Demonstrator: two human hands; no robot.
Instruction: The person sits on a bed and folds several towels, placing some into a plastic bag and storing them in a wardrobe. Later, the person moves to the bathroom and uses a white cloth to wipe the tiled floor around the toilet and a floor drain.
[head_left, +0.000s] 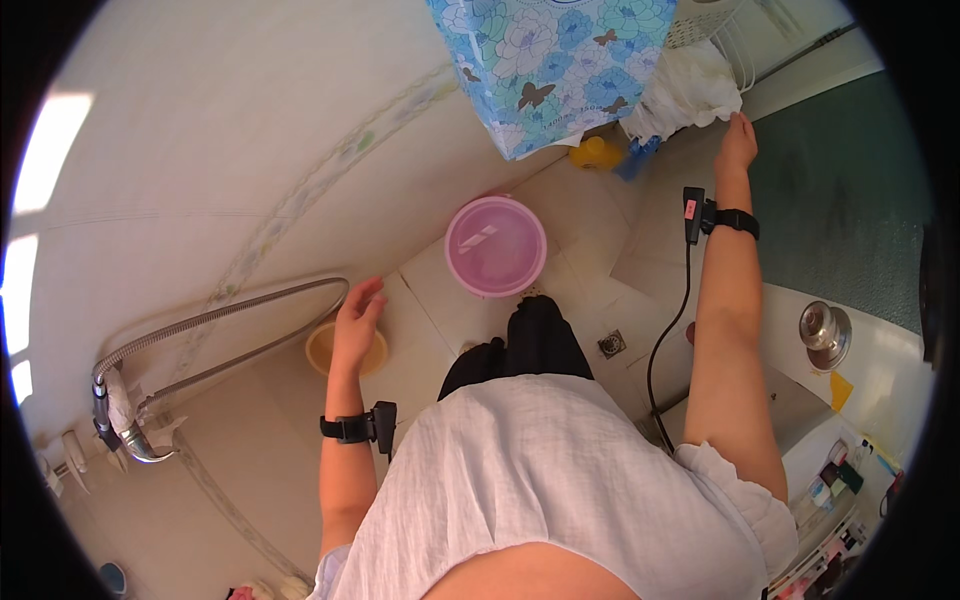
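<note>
My left hand (357, 324) hangs at the left with its fingers apart and nothing in them. It is in front of an orange-yellow basin (375, 361) on the floor, and a flexible metal shower hose (225, 301) loops beside it. My right hand (738, 144) reaches out at the upper right. Its fingertips meet the edge of a bunched white cloth or plastic sheet (686, 86); whether they grip it is too small to tell. On the tiled floor before me is a round pink bucket (496, 246), its top shiny. Each wrist wears a black strapped device.
A blue floral tissue pack (570, 67) hangs at the top, above a yellow bottle (596, 154) and a blue brush-like item (637, 159). At right are a dark green glass panel (832, 202) and a metal knob (823, 330). A drain (611, 343) sits in the floor.
</note>
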